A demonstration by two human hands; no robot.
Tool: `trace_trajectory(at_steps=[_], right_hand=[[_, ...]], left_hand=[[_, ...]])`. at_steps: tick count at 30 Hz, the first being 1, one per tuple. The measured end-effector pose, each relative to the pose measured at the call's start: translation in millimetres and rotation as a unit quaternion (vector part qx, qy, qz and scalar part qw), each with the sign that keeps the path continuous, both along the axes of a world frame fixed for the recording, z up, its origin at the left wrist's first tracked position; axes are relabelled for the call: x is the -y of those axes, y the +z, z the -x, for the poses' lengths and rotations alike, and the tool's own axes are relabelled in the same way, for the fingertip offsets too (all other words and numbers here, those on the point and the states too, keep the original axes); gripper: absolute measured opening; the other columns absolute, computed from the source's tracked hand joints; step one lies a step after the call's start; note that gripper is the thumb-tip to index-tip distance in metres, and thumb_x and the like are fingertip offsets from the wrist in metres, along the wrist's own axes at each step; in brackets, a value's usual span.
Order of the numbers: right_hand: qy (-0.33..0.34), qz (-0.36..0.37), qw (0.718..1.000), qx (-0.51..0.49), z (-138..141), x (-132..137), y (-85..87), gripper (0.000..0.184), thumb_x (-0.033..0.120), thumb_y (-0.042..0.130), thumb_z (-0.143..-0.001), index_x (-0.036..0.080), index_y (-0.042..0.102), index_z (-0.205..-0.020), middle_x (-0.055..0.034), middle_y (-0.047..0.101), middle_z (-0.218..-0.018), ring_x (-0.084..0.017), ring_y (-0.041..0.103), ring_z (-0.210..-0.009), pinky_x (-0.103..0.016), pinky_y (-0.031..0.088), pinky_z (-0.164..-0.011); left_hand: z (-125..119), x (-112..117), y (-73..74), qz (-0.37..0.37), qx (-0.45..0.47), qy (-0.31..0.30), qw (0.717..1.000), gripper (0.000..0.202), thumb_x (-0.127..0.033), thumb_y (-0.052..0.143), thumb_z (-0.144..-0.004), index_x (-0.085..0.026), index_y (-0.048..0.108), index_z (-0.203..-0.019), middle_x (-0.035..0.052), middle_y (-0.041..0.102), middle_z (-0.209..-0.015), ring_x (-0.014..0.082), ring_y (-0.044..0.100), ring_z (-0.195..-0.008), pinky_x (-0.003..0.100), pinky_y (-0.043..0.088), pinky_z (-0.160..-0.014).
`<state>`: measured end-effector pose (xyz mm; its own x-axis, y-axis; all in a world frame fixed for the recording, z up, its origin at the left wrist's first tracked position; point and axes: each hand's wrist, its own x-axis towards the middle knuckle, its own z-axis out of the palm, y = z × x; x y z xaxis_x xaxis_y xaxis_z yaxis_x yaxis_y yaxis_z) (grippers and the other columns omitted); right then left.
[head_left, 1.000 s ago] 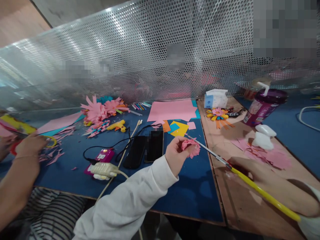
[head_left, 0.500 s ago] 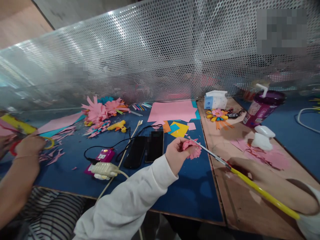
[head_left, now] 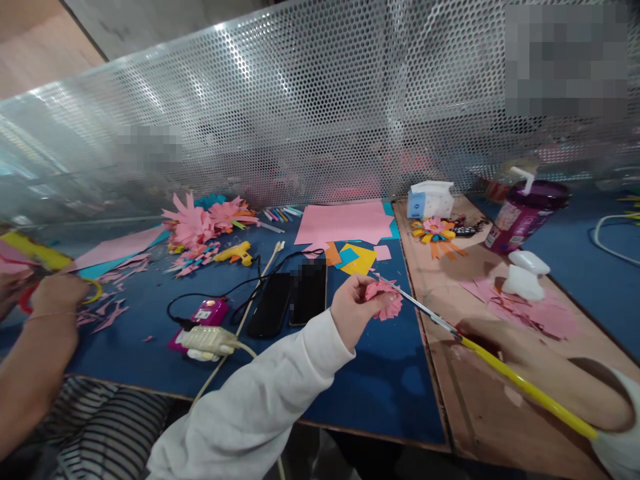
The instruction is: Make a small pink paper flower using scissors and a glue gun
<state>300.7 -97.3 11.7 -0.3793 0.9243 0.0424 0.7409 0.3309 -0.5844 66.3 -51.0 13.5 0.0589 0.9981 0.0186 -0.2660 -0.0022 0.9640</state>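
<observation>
My left hand (head_left: 356,305) is closed, pinching a small pink paper flower (head_left: 389,304) with fringed edges between thumb and fingers. My right hand (head_left: 525,363) is curled around a long slim tool (head_left: 520,377) with a yellow handle and a thin silvery front part; its exact kind is unclear. The tool's tip touches or lies just over the flower's upper edge. The right fingers are partly hidden behind the handle. Just beyond the left hand lie yellow, blue and orange paper pieces (head_left: 363,260).
Two dark phones (head_left: 307,293), a magenta power bank (head_left: 207,317) and cables lie left of my arm. A yellow glue gun (head_left: 235,253) is near pink paper flowers (head_left: 193,220). A purple cup (head_left: 525,217) stands right. At far left, a co-worker's hand (head_left: 60,293) holds scissors.
Almost nothing differs. My hands, the pink flower and the tool stay in nearly the same place; the view has shifted very slightly.
</observation>
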Motion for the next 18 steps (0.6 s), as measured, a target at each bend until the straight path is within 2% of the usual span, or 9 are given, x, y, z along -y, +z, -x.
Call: trace_trajectory(at_steps=[3, 10, 15, 18], right_hand=[[0.009, 0.022, 1.000, 0.011, -0.2, 0.3, -0.3, 0.043, 0.058, 0.043, -0.083, 0.021, 0.055, -0.065, -0.0033, 0.060, -0.063, -0.016, 0.052, -0.057, -0.028, 0.039, -0.052], [0.011, 0.016, 1.000, 0.012, -3.4, -0.3, -6.4, 0.040, 0.056, 0.047, -0.081, 0.022, 0.055, -0.061, -0.0030, 0.060, -0.059, -0.016, 0.051, -0.054, -0.028, 0.038, -0.049], [-0.018, 0.010, 0.999, 0.030, -0.2, 0.1, -6.5, 0.049, 0.064, 0.043, -0.079, 0.022, 0.051, -0.057, -0.0035, 0.058, -0.057, -0.017, 0.052, -0.054, -0.029, 0.038, -0.049], [-0.028, 0.023, 0.999, 0.014, 2.7, -0.6, -5.8, 0.052, 0.067, 0.039, -0.080, 0.021, 0.048, -0.057, -0.0029, 0.056, -0.056, -0.017, 0.051, -0.053, -0.029, 0.038, -0.048]], left_hand=[[-0.2, -0.2, -2.2, 0.003, 0.008, -0.009, 1.000, 0.034, -0.021, 0.082, -0.053, -0.014, 0.056, -0.072, 0.0002, 0.065, -0.065, 0.0108, 0.060, -0.057, 0.022, 0.046, -0.053], [-2.0, -0.3, -9.4, 0.040, 0.034, -0.020, 0.998, 0.035, -0.025, 0.083, -0.054, -0.013, 0.057, -0.073, 0.0025, 0.065, -0.067, 0.0134, 0.062, -0.060, 0.027, 0.049, -0.059], [-2.5, -2.6, -6.0, 0.069, 0.057, -0.002, 0.996, 0.035, -0.024, 0.084, -0.051, -0.013, 0.055, -0.068, 0.0016, 0.063, -0.066, 0.0123, 0.062, -0.061, 0.026, 0.049, -0.061], [-2.8, -2.8, -2.2, 0.074, 0.057, -0.016, 0.995, 0.037, -0.027, 0.084, -0.052, -0.013, 0.054, -0.070, 0.0016, 0.063, -0.066, 0.0136, 0.062, -0.059, 0.026, 0.049, -0.056]])
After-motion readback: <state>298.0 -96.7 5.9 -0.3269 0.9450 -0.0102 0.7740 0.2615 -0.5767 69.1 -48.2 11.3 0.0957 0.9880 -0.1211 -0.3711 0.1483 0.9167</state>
